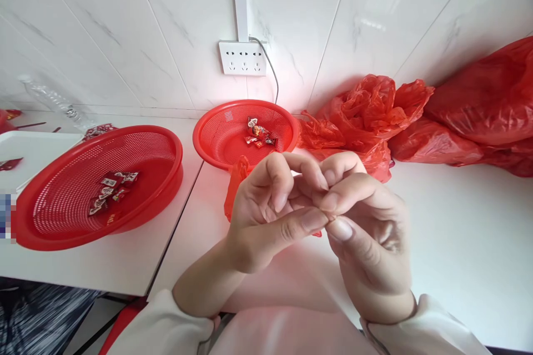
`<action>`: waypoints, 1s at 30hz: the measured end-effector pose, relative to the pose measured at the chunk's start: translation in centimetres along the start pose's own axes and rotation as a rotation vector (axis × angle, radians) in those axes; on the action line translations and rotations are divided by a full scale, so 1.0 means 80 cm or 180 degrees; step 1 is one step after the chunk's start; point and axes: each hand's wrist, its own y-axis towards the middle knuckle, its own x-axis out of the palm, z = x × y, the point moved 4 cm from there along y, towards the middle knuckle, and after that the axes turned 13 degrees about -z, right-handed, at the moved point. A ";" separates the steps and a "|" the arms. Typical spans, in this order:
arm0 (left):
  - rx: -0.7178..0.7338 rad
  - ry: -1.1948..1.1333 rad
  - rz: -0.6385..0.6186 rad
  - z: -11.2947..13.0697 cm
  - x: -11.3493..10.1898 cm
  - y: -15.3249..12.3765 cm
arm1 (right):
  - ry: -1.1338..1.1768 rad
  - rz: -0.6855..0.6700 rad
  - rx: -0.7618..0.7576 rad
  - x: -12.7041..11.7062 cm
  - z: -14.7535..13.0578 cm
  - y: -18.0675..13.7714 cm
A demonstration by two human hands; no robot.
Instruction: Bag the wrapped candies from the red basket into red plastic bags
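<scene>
My left hand (pixel 266 211) and my right hand (pixel 366 233) meet in front of me over the white table (pixel 458 244), fingertips pinched together. A small red plastic bag (pixel 234 188) shows behind my left hand and appears to be held between both hands; most of it is hidden by my fingers. Just beyond my hands stands a round red basket (pixel 216 138) with a few wrapped candies (pixel 259 134) in it.
A larger red basket (pixel 54 222) with several wrapped candies (pixel 110 191) sits on the left table. Crumpled red plastic bags (pixel 437 116) pile along the tiled wall at right. A wall socket (pixel 242 58) with a cable is behind, and a white tray (pixel 29 150) is at far left.
</scene>
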 end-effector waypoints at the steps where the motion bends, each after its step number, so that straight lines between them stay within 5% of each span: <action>1: 0.0018 0.0085 0.0031 0.001 0.000 -0.001 | -0.0016 -0.0002 -0.0018 0.001 -0.001 0.000; 16: 0.0079 0.0880 0.0338 0.013 0.001 -0.007 | 0.0014 -0.0042 -0.0030 0.004 0.012 0.001; 30: -0.0059 0.0324 0.0361 0.000 0.000 -0.004 | -0.0100 0.0144 -0.0126 0.007 0.019 0.000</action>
